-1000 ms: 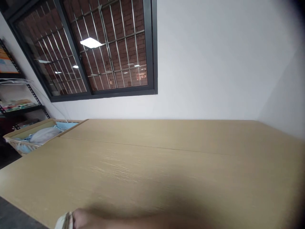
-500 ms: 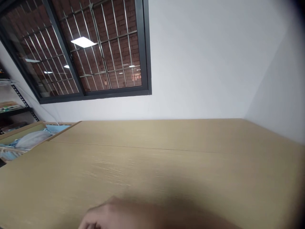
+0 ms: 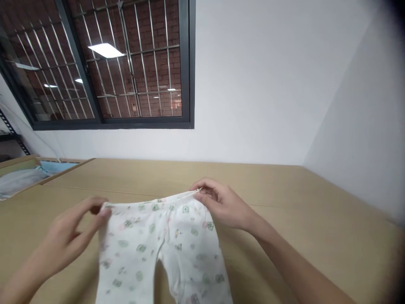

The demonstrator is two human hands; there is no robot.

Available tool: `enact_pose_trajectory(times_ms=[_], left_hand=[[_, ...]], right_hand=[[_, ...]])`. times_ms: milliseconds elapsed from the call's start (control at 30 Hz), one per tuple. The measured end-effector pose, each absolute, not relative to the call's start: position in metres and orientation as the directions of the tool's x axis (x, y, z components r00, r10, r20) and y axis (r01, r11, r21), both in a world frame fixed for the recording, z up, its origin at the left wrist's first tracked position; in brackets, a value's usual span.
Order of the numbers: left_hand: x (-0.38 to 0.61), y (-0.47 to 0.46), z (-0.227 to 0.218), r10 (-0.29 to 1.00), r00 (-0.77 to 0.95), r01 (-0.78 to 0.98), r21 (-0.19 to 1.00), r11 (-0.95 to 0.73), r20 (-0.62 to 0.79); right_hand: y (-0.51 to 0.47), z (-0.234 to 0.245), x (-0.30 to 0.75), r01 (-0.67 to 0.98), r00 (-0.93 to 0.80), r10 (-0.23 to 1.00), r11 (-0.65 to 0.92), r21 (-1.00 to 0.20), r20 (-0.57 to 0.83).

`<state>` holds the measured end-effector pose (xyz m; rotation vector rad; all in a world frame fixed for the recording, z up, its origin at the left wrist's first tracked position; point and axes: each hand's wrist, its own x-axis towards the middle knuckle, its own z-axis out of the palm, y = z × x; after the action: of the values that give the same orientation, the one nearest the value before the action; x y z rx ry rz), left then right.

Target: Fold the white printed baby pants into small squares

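A small pair of white pants (image 3: 133, 245) with green and pink prints hangs spread between my two hands, waistband at the top. My left hand (image 3: 71, 236) pinches the left corner of the waistband between thumb and fingers. At the other end, the fingers and thumb of my right hand (image 3: 218, 200) grip the right corner, a little higher. Both legs of the pants run down past the bottom edge of the view, so their cuffs are hidden. Beneath them is a tan tabletop (image 3: 284, 245).
At the left, a wooden-edged box or bin (image 3: 65, 171) holds pale blue and whitish soft items (image 3: 22, 179). Behind the table rises a white wall (image 3: 247, 84) with a dark-framed barred window (image 3: 133, 122). Part of a black shelf rack (image 3: 12, 137) shows at the far left.
Half a second ago only one blurred hand showed at the bottom edge. Now both hands are up in view, holding the pants by the waistband. The view has shifted slightly right.
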<state>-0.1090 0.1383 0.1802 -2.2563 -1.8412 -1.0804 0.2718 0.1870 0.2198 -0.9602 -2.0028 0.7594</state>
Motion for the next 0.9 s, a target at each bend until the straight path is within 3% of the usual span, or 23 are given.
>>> enact_pose_trajectory(times_ms=[100,267,400,567,900], left_hand=[[-0.086,0.190,0.168,0.919,0.166,0.837,0.442,-0.323,0.358],[-0.062,0.260,0.117,0.951,0.223,0.866,0.404,-0.294,0.214],[-0.053,0.296,0.076,0.967,0.176,0.886,0.398,-0.236,0.182],[-0.042,0.330,0.041,0.985,0.062,0.908,0.399,-0.123,0.163],[-0.036,0.347,0.029,0.987,-0.017,0.889,0.454,-0.060,0.163]], right_hand=[[0.212,0.196,0.281,0.534,-0.378,0.831,0.555,-0.638,0.407],[0.259,0.134,0.285,0.681,-0.432,0.842,0.540,-0.494,0.324],[0.296,0.087,0.282,0.777,-0.431,0.851,0.519,-0.356,0.301],[0.334,0.054,0.275,0.844,-0.385,0.876,0.462,-0.273,0.291],[0.367,0.030,0.274,0.888,-0.383,0.871,0.439,-0.139,0.308]])
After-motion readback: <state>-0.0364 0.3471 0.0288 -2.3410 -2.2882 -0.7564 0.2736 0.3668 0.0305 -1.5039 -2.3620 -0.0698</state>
